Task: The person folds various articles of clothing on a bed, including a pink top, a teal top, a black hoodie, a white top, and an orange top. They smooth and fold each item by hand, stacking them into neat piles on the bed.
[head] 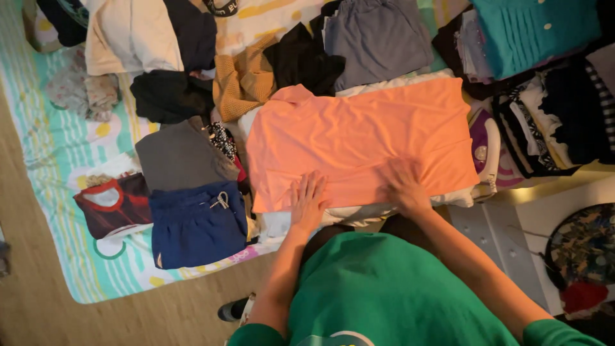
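Observation:
An orange shirt (359,138) lies spread flat on a white pad in front of me, its collar to the left. My left hand (309,200) presses flat on the shirt's near edge, fingers apart. My right hand (402,184) also lies flat on the shirt, a little to the right, and looks blurred. Neither hand holds anything.
Folded clothes surround the shirt: navy shorts (198,224), a grey piece (179,157), a mustard knit (242,80), black items, a grey-blue fold (378,38), a teal garment (532,32). An iron (488,150) rests at the shirt's right. A patterned sheet (57,147) covers the wooden floor.

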